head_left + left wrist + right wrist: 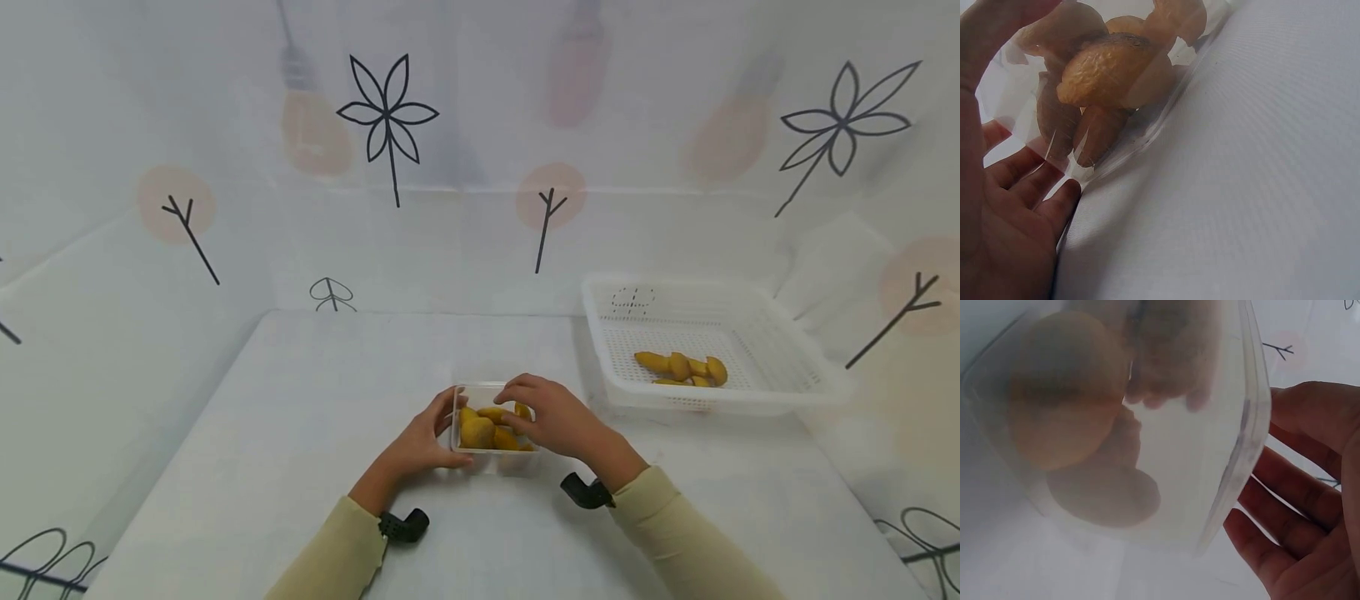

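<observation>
A clear plastic box [495, 461] stands on the white table with several yellow mushrooms [477, 432] inside. My left hand [420, 439] grips the box at its left side, thumb at the near side and fingers along the left wall. Through that wall, the left wrist view shows mushrooms [1116, 72] piled together. My right hand [551, 417] is over the right rim, fingers spread and slightly bent, its thumb above the mushrooms. In the right wrist view, the right hand [1310, 506] lies beside the box wall [1179, 487]; its visible fingertips hold nothing.
A white perforated basket [780, 333] stands at the back right of the table, with several more yellow mushrooms [678, 367] in it. Behind and at the sides hangs a white cloth [465, 250] printed with flowers and twigs.
</observation>
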Demonstrator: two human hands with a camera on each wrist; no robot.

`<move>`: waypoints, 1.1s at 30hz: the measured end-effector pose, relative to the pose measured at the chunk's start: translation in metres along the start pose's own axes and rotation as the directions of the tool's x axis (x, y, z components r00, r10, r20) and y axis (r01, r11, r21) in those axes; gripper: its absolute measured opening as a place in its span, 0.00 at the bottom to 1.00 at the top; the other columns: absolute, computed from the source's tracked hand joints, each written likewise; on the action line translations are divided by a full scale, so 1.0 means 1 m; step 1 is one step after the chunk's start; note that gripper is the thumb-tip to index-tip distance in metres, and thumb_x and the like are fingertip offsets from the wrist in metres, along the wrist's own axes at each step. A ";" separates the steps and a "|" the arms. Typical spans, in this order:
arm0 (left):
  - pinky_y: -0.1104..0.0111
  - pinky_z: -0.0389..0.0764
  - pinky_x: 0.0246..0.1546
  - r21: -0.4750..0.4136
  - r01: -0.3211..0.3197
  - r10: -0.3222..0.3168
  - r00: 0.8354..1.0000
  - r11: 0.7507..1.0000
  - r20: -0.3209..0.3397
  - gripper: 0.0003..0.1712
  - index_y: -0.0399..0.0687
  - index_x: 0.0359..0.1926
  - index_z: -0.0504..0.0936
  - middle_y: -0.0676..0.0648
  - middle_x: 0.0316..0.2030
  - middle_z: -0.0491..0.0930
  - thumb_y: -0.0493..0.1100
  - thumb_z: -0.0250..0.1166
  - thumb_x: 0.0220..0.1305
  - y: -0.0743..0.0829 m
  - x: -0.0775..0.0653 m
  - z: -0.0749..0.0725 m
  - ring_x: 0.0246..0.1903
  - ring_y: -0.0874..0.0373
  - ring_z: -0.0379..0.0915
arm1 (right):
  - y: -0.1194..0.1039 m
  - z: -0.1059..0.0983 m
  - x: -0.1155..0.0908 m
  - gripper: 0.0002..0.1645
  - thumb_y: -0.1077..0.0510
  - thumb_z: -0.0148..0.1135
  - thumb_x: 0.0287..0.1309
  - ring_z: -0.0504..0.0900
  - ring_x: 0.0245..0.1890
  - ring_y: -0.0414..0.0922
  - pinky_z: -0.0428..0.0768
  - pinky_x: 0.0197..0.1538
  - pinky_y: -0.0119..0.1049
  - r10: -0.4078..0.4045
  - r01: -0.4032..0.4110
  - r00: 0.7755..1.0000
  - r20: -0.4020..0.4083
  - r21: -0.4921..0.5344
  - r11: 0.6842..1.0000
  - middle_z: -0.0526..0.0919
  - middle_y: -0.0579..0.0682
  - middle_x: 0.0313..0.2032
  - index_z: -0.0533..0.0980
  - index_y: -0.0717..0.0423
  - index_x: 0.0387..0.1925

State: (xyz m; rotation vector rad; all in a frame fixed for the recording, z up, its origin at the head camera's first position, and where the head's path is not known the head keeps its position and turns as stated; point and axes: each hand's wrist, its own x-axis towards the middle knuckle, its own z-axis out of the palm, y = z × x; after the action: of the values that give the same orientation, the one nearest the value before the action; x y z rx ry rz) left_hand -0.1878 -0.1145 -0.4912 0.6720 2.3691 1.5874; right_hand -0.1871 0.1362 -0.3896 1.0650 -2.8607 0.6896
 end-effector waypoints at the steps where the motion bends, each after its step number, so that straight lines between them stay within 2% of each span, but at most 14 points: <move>1: 0.54 0.61 0.71 0.000 0.001 -0.001 1.000 1.000 0.000 0.63 0.50 0.76 0.47 0.44 0.72 0.59 0.53 0.78 0.47 0.000 0.000 0.000 0.73 0.52 0.55 | -0.001 0.001 0.001 0.14 0.53 0.65 0.60 0.81 0.48 0.46 0.83 0.52 0.43 0.000 0.000 1.000 0.009 0.005 1.000 0.81 0.45 0.49 0.81 0.51 0.47; 6: 0.52 0.61 0.71 -0.007 -0.017 0.017 1.000 1.000 0.004 0.63 0.48 0.76 0.46 0.43 0.71 0.60 0.53 0.78 0.47 0.001 0.001 -0.001 0.72 0.50 0.55 | -0.003 0.007 0.005 0.12 0.54 0.65 0.60 0.81 0.48 0.45 0.83 0.52 0.42 -0.009 0.008 0.999 0.036 0.028 1.000 0.81 0.43 0.47 0.82 0.49 0.46; 11: 0.54 0.61 0.71 -0.004 -0.008 0.008 1.000 1.000 0.008 0.63 0.51 0.76 0.46 0.45 0.71 0.60 0.53 0.77 0.47 -0.001 0.001 -0.001 0.72 0.52 0.55 | -0.005 0.013 0.007 0.11 0.54 0.63 0.61 0.79 0.45 0.39 0.83 0.50 0.38 -0.048 0.046 0.998 0.046 0.031 0.998 0.81 0.41 0.46 0.82 0.46 0.46; 16: 0.56 0.61 0.72 -0.003 0.000 0.000 1.000 1.000 0.005 0.63 0.52 0.76 0.47 0.46 0.71 0.61 0.52 0.78 0.47 -0.002 0.001 -0.001 0.72 0.54 0.55 | -0.006 0.016 0.009 0.12 0.53 0.62 0.61 0.79 0.45 0.38 0.82 0.49 0.37 -0.088 0.086 0.995 0.048 0.033 0.996 0.82 0.41 0.46 0.82 0.46 0.46; 33: 0.56 0.61 0.72 -0.014 0.002 -0.002 1.000 1.000 0.011 0.62 0.55 0.76 0.47 0.47 0.70 0.62 0.51 0.78 0.47 0.000 0.001 -0.002 0.72 0.54 0.55 | -0.013 0.021 0.018 0.14 0.49 0.63 0.62 0.79 0.44 0.38 0.81 0.50 0.37 -0.098 0.096 0.992 0.085 0.030 0.995 0.82 0.41 0.45 0.82 0.47 0.48</move>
State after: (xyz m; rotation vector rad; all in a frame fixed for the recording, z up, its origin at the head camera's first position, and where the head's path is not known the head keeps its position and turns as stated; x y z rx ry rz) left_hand -0.1890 -0.1157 -0.4908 0.6740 2.3485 1.5936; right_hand -0.1895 0.1074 -0.4004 1.2583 -2.8553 0.6926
